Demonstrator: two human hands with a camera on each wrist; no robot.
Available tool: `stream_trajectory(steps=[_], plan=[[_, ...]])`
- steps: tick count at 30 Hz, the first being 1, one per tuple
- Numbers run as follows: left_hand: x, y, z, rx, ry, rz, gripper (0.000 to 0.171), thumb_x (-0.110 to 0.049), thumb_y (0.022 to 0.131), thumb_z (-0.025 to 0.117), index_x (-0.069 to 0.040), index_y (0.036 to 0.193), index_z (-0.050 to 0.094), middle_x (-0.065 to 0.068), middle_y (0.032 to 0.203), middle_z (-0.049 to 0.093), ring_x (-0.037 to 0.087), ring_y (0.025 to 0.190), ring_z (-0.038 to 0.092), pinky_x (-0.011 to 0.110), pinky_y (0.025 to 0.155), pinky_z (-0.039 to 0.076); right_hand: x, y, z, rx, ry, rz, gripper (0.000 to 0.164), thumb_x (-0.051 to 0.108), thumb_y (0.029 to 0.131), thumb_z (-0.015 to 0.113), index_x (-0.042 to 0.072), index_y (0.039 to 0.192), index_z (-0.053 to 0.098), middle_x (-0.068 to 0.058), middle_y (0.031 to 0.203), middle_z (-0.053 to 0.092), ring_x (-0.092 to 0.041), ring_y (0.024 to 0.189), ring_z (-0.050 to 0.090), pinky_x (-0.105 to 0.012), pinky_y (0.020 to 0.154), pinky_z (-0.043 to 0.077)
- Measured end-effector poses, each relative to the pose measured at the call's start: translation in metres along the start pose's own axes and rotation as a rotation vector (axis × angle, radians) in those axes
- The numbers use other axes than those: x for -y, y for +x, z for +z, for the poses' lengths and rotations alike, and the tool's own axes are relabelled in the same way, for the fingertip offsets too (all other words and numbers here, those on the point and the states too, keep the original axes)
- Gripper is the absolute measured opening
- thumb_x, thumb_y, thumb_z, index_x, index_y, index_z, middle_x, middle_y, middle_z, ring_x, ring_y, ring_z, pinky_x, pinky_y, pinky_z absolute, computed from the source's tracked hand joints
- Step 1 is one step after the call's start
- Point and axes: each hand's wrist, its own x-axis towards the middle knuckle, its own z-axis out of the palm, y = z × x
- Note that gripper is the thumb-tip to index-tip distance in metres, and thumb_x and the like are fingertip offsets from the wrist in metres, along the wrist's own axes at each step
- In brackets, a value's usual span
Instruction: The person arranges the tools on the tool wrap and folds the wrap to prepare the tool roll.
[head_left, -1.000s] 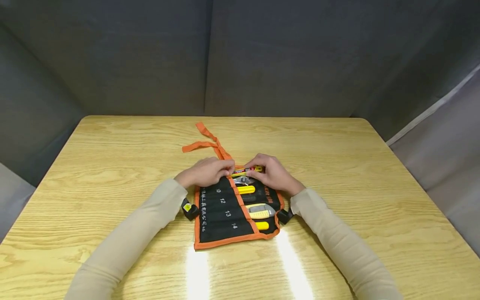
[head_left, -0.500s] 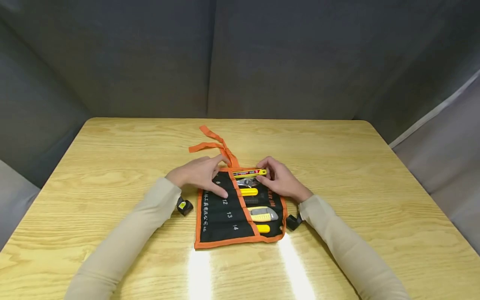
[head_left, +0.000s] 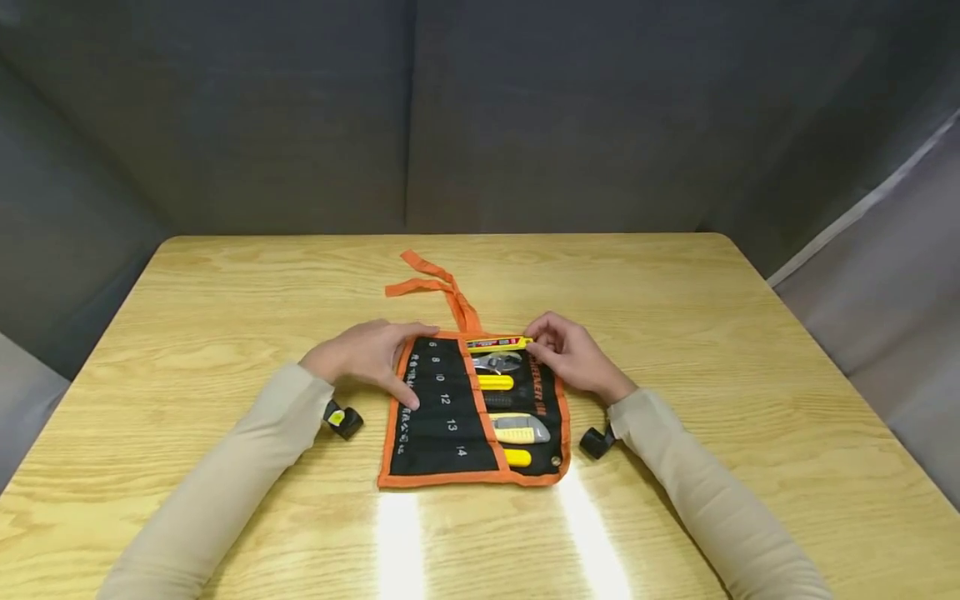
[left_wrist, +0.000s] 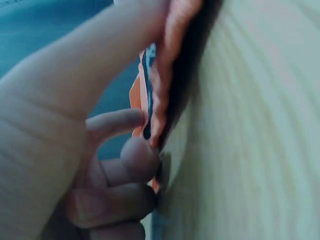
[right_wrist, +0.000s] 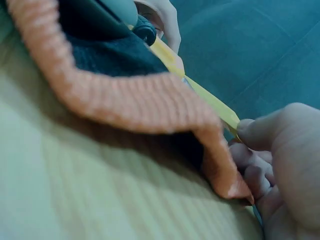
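A black tool roll (head_left: 420, 425) with orange trim lies unfolded on the table, its pocket strip numbered in white. My left hand (head_left: 367, 354) rests at its left edge, thumb on the black cloth and index finger stretched along the upper left corner. At the upper right, my right hand (head_left: 573, 354) pinches the end of a slim yellow tool (head_left: 495, 343) with a red-and-black label; its other end is hidden in a pocket. Below it sit an adjustable wrench (head_left: 497, 362), a yellow handle (head_left: 495, 382), a utility knife (head_left: 519, 428) and another yellow handle (head_left: 517, 457).
Two orange ties (head_left: 453, 296) stretch from the roll's top edge toward the back of the wooden table (head_left: 675, 317). Dark grey curtains (head_left: 300, 125) stand behind and beside the table. A black wrist camera (head_left: 597, 442) sits by the right cuff.
My left hand has let go of the pocket edge near the yellow tool and moved left to the roll's left edge. My right hand has shifted slightly right along the yellow tool to its end.
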Motion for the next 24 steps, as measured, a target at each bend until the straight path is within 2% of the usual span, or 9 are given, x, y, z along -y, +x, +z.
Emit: stream_trajectory(steps=[3,5,8,10,14,17,19,22,24], plan=[[-0.003,0.001,0.000,-0.008,0.040,0.003,0.113,-0.063,0.056,0.084,-0.019,0.150,0.037,0.010,0.109,0.064,0.017,0.086,0.054,0.039,0.082,0.047,-0.001,0.000,-0.001,-0.021,0.022,0.007,0.016,-0.004,0.092,0.059,-0.009,0.107,0.059,-0.023,0.080,0.064,-0.018,0.062,0.059,-0.024,0.059,0.050],[-0.004,0.001,0.000,0.006,0.047,-0.004,0.113,-0.061,0.057,0.085,-0.019,0.150,0.037,0.008,0.088,0.061,0.018,0.072,0.047,0.037,0.073,0.043,-0.002,0.001,0.000,-0.025,0.033,0.009,0.017,-0.004,0.091,0.061,-0.009,0.107,0.061,-0.024,0.081,0.066,-0.021,0.064,0.062,-0.026,0.060,0.052],[-0.006,-0.001,0.000,0.030,0.042,-0.030,0.113,-0.061,0.055,0.086,-0.020,0.149,0.038,-0.004,0.069,0.054,0.011,0.062,0.042,0.030,0.064,0.039,-0.003,0.002,0.002,-0.016,0.049,0.015,0.017,-0.003,0.090,0.063,-0.008,0.106,0.065,-0.024,0.082,0.068,-0.023,0.063,0.063,-0.028,0.059,0.053],[-0.006,-0.002,0.001,0.046,0.031,-0.042,0.114,-0.059,0.055,0.087,-0.020,0.149,0.038,-0.006,0.055,0.035,0.012,0.055,0.029,0.028,0.059,0.031,-0.003,0.002,0.004,-0.012,0.057,0.021,0.016,-0.002,0.089,0.064,-0.008,0.104,0.066,-0.024,0.081,0.069,-0.021,0.059,0.062,-0.028,0.057,0.053],[-0.008,-0.004,0.002,0.034,0.030,-0.033,0.113,-0.059,0.054,0.088,-0.018,0.148,0.041,-0.008,0.053,0.035,0.011,0.056,0.030,0.028,0.062,0.033,-0.008,0.006,0.008,-0.023,0.064,0.042,0.015,-0.001,0.088,0.067,-0.008,0.102,0.067,-0.024,0.081,0.070,-0.019,0.053,0.059,-0.028,0.054,0.052],[-0.008,-0.004,0.002,0.022,0.037,-0.039,0.112,-0.059,0.053,0.088,-0.018,0.147,0.042,-0.005,0.069,0.056,0.012,0.066,0.042,0.031,0.071,0.042,-0.022,0.012,0.010,-0.029,0.058,0.058,0.016,0.004,0.087,0.069,-0.004,0.101,0.069,-0.019,0.083,0.072,-0.016,0.051,0.058,-0.027,0.054,0.052],[-0.009,-0.003,0.002,0.019,0.046,-0.045,0.112,-0.060,0.053,0.088,-0.018,0.147,0.042,0.001,0.093,0.066,0.015,0.078,0.051,0.036,0.080,0.046,-0.030,0.016,0.011,-0.030,0.049,0.072,0.017,0.009,0.087,0.071,-0.001,0.101,0.071,-0.015,0.082,0.073,-0.016,0.051,0.058,-0.027,0.054,0.052],[-0.010,-0.003,0.001,0.016,0.057,-0.055,0.112,-0.060,0.053,0.087,-0.019,0.147,0.042,0.007,0.123,0.062,0.020,0.094,0.056,0.042,0.086,0.048,-0.033,0.019,0.011,-0.035,0.027,0.080,0.017,0.012,0.086,0.073,0.002,0.100,0.073,-0.012,0.081,0.073,-0.016,0.049,0.057,-0.027,0.053,0.052],[-0.010,-0.003,0.001,0.016,0.060,-0.057,0.112,-0.060,0.053,0.088,-0.020,0.147,0.042,0.008,0.127,0.061,0.022,0.098,0.056,0.043,0.087,0.048,-0.030,0.020,0.013,-0.040,0.020,0.080,0.015,0.011,0.086,0.073,0.003,0.098,0.074,-0.012,0.081,0.073,-0.015,0.049,0.056,-0.026,0.051,0.051]])
